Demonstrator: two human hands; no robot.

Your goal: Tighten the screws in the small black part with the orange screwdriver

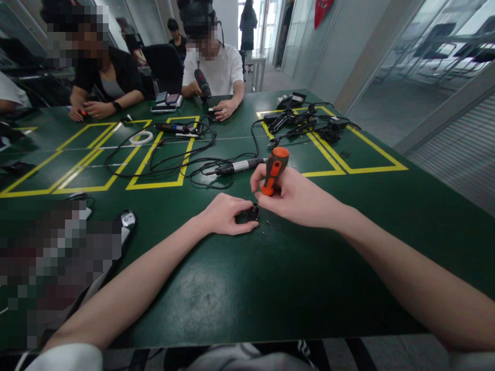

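Under the left hand [224, 214], a half-hidden black part [253, 212], details indistinct.

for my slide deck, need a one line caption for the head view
Right hand holds an orange-handled screwdriver upright over a small black part steadied by the left hand on a green table.

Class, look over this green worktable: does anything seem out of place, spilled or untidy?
Yes. A few tiny screws lie loose on the table beside the small black part, and black cables sprawl tangled across the yellow taped boxes.
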